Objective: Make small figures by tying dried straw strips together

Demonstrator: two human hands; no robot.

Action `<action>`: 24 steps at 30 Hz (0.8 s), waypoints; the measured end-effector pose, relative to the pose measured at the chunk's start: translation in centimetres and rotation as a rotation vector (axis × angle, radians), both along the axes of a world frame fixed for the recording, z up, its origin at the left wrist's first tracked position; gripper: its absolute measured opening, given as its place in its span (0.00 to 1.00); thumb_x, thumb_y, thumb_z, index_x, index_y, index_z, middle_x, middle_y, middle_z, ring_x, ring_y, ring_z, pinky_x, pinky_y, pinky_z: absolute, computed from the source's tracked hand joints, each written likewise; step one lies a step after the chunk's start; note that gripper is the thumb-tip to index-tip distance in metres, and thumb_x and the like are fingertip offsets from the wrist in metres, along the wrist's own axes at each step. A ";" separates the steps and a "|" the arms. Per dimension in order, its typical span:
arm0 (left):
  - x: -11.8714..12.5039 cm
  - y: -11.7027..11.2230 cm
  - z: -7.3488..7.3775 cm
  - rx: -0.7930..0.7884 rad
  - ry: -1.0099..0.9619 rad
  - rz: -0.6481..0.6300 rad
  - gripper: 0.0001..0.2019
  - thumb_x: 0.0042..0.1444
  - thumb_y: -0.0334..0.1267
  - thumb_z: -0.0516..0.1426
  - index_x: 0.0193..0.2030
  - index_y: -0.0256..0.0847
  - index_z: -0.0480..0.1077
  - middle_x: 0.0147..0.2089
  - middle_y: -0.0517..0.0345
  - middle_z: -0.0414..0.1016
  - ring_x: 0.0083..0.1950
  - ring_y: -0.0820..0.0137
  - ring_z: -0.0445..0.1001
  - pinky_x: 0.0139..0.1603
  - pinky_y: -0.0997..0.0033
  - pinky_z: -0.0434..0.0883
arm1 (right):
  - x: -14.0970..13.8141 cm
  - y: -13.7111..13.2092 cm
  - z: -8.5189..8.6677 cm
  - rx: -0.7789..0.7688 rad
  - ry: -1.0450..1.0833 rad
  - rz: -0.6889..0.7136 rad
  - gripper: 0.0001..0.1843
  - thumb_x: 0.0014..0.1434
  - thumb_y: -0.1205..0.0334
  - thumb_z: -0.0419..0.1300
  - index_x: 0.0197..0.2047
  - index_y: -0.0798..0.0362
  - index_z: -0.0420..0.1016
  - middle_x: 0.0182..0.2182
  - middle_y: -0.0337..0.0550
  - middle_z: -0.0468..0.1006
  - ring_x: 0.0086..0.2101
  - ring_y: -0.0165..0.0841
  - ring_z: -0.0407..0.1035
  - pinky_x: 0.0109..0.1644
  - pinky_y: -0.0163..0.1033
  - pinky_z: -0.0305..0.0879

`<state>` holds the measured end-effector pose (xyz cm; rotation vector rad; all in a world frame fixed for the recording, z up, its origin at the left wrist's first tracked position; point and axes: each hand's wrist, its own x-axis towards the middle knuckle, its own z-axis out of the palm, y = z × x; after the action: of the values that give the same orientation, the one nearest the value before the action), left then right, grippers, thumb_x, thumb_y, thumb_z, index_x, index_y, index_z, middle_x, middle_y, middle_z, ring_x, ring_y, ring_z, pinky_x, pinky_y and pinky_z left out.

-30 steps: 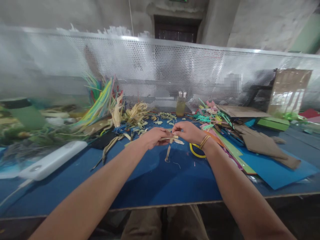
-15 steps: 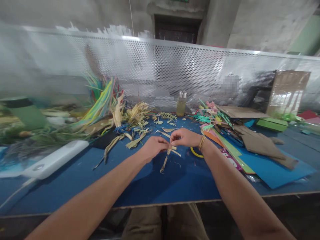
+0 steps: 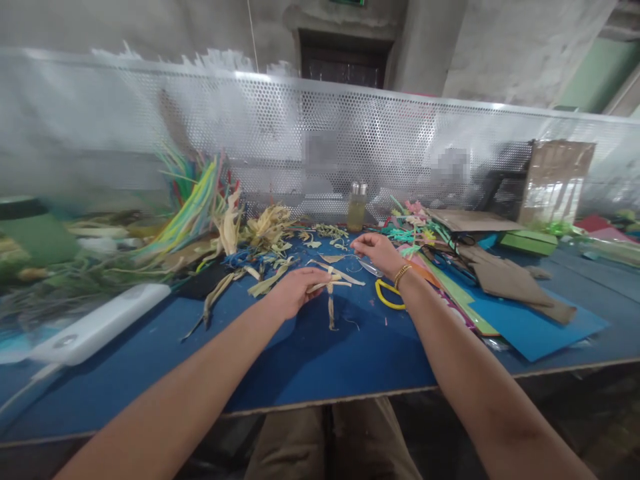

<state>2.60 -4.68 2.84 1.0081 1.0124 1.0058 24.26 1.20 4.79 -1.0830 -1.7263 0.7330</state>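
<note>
My left hand is closed on a small corn husk figure, pinching it near its top. Pale strips stick out sideways from the figure, and a thin, dry tail hangs below. My right hand is apart from it, up and to the right, with thumb and fingers pinched. A fine, pale thread curves just below those fingertips and seems to run from them. Under my right wrist lie scissors with a yellow handle, their blades pointing away. Loose husk strips lie on the blue table behind the figure.
Dry husks and colourful pipe cleaners are heaped at back left. A white power strip lies left. A glass bottle stands by the perforated metal screen. Cardboard and blue paper are stacked right.
My right hand has left the husk figure and moved up and away to the right. My left hand still holds the figure. More of the scissors shows now.
</note>
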 end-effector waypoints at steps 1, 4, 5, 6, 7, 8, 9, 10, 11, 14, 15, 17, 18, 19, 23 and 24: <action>-0.1 0.1 0.0 0.006 0.008 0.025 0.12 0.34 0.38 0.71 0.25 0.39 0.75 0.30 0.60 0.74 0.36 0.73 0.71 0.41 0.73 0.67 | -0.1 0.0 -0.1 0.016 -0.021 -0.032 0.12 0.53 0.54 0.61 0.31 0.56 0.75 0.25 0.41 0.76 0.27 0.28 0.67 0.35 0.35 0.64; -0.3 0.4 0.1 0.031 0.038 0.063 0.12 0.34 0.38 0.70 0.26 0.39 0.76 0.32 0.60 0.75 0.36 0.73 0.71 0.40 0.72 0.65 | -0.5 0.0 -0.4 0.068 -0.103 -0.090 0.10 0.53 0.56 0.60 0.30 0.55 0.75 0.25 0.41 0.76 0.26 0.29 0.68 0.35 0.35 0.64; -0.3 0.4 0.1 0.039 0.043 0.057 0.11 0.35 0.38 0.70 0.26 0.39 0.76 0.32 0.59 0.76 0.36 0.72 0.71 0.40 0.72 0.65 | -0.6 -0.1 -0.4 0.081 -0.135 -0.104 0.10 0.54 0.57 0.60 0.29 0.55 0.76 0.24 0.41 0.77 0.26 0.29 0.68 0.35 0.34 0.64; -0.3 0.4 0.0 0.044 0.049 0.044 0.11 0.35 0.38 0.70 0.26 0.39 0.76 0.32 0.59 0.76 0.36 0.71 0.71 0.41 0.71 0.65 | -0.7 -0.1 -0.5 0.092 -0.169 -0.118 0.10 0.54 0.57 0.60 0.29 0.55 0.76 0.24 0.40 0.77 0.26 0.29 0.68 0.35 0.34 0.63; -0.2 0.3 0.0 0.048 0.058 0.022 0.11 0.35 0.38 0.70 0.26 0.40 0.77 0.31 0.59 0.76 0.36 0.70 0.71 0.41 0.70 0.65 | -0.7 0.0 -0.6 0.102 -0.200 -0.129 0.10 0.54 0.57 0.60 0.29 0.55 0.76 0.24 0.40 0.77 0.26 0.29 0.68 0.34 0.34 0.63; -0.2 0.1 0.0 0.055 0.067 -0.009 0.10 0.35 0.38 0.70 0.26 0.40 0.77 0.31 0.59 0.76 0.37 0.70 0.71 0.42 0.69 0.65 | -0.7 0.0 -0.8 0.113 -0.226 -0.136 0.10 0.54 0.57 0.60 0.30 0.55 0.77 0.24 0.40 0.77 0.26 0.28 0.68 0.34 0.34 0.62; -0.1 -0.1 0.1 0.071 0.074 -0.054 0.10 0.35 0.37 0.70 0.26 0.40 0.77 0.31 0.58 0.76 0.37 0.69 0.71 0.43 0.69 0.65 | -0.7 0.0 -0.9 0.125 -0.247 -0.139 0.10 0.54 0.57 0.61 0.30 0.56 0.77 0.25 0.40 0.77 0.26 0.28 0.68 0.34 0.34 0.62; 0.0 -0.3 0.1 0.097 0.079 -0.112 0.09 0.36 0.37 0.70 0.25 0.40 0.77 0.31 0.59 0.75 0.37 0.70 0.71 0.43 0.68 0.64 | -0.8 0.1 -1.0 0.137 -0.261 -0.137 0.10 0.53 0.57 0.62 0.31 0.56 0.77 0.25 0.40 0.77 0.26 0.28 0.68 0.34 0.34 0.61; 0.0 -0.6 0.3 0.132 0.081 -0.182 0.08 0.36 0.36 0.69 0.24 0.39 0.76 0.31 0.59 0.74 0.36 0.70 0.71 0.43 0.68 0.64 | -1.0 0.1 -1.1 0.148 -0.270 -0.127 0.10 0.53 0.57 0.62 0.31 0.56 0.78 0.26 0.40 0.77 0.27 0.28 0.68 0.33 0.33 0.61; 0.1 -1.5 0.8 0.255 0.067 -0.416 0.06 0.39 0.35 0.68 0.22 0.39 0.76 0.33 0.59 0.72 0.35 0.73 0.69 0.42 0.69 0.64 | -2.2 0.1 -1.4 0.156 -0.312 -0.062 0.11 0.54 0.55 0.63 0.32 0.56 0.79 0.26 0.40 0.78 0.27 0.28 0.67 0.33 0.33 0.60; 0.0 -1.8 1.0 0.283 0.066 -0.483 0.05 0.40 0.35 0.68 0.22 0.39 0.77 0.34 0.59 0.71 0.35 0.73 0.68 0.41 0.70 0.64 | -2.9 0.2 -1.5 0.156 -0.344 -0.031 0.11 0.55 0.55 0.63 0.32 0.56 0.79 0.26 0.40 0.78 0.27 0.28 0.67 0.33 0.33 0.60; -0.1 -2.2 1.2 0.312 0.077 -0.594 0.04 0.41 0.35 0.68 0.24 0.39 0.78 0.35 0.58 0.71 0.35 0.74 0.68 0.40 0.70 0.64 | -4.7 0.3 -1.5 0.165 -0.453 0.044 0.10 0.54 0.56 0.64 0.32 0.55 0.80 0.28 0.41 0.79 0.29 0.28 0.68 0.34 0.33 0.60; -0.1 -2.3 1.3 0.317 0.078 -0.642 0.04 0.42 0.34 0.68 0.24 0.39 0.78 0.35 0.58 0.71 0.35 0.74 0.68 0.40 0.70 0.65 | -5.8 0.4 -1.4 0.175 -0.503 0.087 0.09 0.54 0.57 0.64 0.32 0.54 0.81 0.30 0.41 0.79 0.31 0.29 0.69 0.36 0.33 0.60; -0.1 -2.4 1.3 0.319 0.075 -0.689 0.04 0.41 0.34 0.68 0.25 0.39 0.78 0.35 0.58 0.71 0.35 0.74 0.68 0.39 0.70 0.65 | -6.9 0.6 -1.3 0.188 -0.552 0.127 0.08 0.53 0.58 0.65 0.33 0.53 0.81 0.31 0.41 0.80 0.32 0.29 0.70 0.37 0.33 0.60; -0.1 -2.7 1.3 0.348 0.026 -0.860 0.05 0.41 0.35 0.69 0.27 0.41 0.79 0.36 0.56 0.73 0.36 0.72 0.69 0.38 0.69 0.67 | -11.8 1.8 -1.2 0.263 -0.679 0.211 0.08 0.55 0.60 0.64 0.37 0.51 0.82 0.35 0.42 0.80 0.36 0.30 0.70 0.42 0.34 0.61; -0.1 -2.7 1.3 0.362 0.016 -0.895 0.05 0.41 0.35 0.69 0.27 0.41 0.79 0.36 0.56 0.74 0.36 0.72 0.70 0.38 0.69 0.68 | -12.9 2.2 -1.3 0.286 -0.697 0.216 0.09 0.55 0.59 0.63 0.38 0.50 0.82 0.36 0.42 0.80 0.37 0.30 0.70 0.42 0.34 0.61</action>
<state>2.47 -7.38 4.15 1.5682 0.2951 0.4239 11.35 3.44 3.53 -1.0219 -2.4783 0.2130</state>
